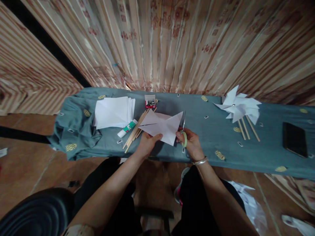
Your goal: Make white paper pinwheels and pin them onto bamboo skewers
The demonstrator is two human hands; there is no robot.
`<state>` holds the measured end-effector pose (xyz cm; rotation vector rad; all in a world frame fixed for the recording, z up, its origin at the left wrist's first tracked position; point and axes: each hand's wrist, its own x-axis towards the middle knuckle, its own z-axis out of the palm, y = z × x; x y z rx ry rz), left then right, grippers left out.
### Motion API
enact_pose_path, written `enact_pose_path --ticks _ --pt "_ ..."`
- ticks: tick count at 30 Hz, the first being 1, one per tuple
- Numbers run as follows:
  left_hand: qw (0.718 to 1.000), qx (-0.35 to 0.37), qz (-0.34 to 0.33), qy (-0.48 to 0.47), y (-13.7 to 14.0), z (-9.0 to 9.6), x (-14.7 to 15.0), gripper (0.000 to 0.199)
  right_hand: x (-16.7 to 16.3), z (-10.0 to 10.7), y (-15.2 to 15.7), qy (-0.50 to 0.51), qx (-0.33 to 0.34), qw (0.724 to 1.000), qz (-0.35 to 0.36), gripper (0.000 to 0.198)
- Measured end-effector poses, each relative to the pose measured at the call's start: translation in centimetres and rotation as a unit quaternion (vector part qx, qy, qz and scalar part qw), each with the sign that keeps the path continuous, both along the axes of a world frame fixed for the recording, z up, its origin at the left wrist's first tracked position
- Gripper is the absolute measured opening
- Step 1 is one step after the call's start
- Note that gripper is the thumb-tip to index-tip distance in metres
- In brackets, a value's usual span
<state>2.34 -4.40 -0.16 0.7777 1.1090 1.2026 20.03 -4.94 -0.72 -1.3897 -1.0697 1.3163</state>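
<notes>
A white sheet of paper (161, 126), slit inward from its corners, is held over the front of the cloth-covered table. My left hand (148, 143) pinches its lower edge, thumb on top. My right hand (191, 141) is closed round scissors (184, 138) with pale green handles, their blades pointing away beside the paper's right corner. The fingertips of that hand also seem to touch the paper's edge. Left of the paper lie several wooden sticks (134, 135) and a green-and-white glue stick (127, 128). Behind it stands a small open red box (150, 102) of metal pins or tacks.
A stack of white paper (112, 112) lies on the table's left part. Finished paper pinwheels (237, 105) on sticks lie to the right, with a black phone (294, 139) farther right. The grey-green tablecloth (201, 123) reaches a curtain (167, 49) behind.
</notes>
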Motion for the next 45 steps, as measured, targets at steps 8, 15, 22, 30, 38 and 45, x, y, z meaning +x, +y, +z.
enact_pose_path --ticks 8,15,22,30,38,45 --pt "0.989 0.073 0.07 0.103 1.5 1.0 -1.7 0.027 1.4 1.2 -2.3 0.075 -0.13 0.949 0.277 0.057" --pt "0.987 0.078 0.072 0.123 1.6 1.0 -1.6 0.028 1.3 1.4 -2.4 0.06 -0.172 0.927 0.328 0.053" --pt "0.987 0.079 0.071 0.117 1.3 1.1 -1.0 0.045 0.9 1.2 -2.4 0.063 -0.154 0.938 0.305 0.054" --pt "0.987 0.088 0.068 0.113 1.1 0.6 -0.8 0.049 0.7 1.0 -2.4 0.051 -0.13 0.946 0.293 0.055" --pt "0.987 0.079 0.066 0.121 1.2 0.6 -0.9 0.046 0.5 0.9 -2.4 0.044 -0.13 0.946 0.292 0.056" --pt "0.987 0.083 0.07 0.123 1.2 0.5 -1.1 0.048 0.4 0.8 -2.4 0.057 -0.136 0.946 0.287 0.052"
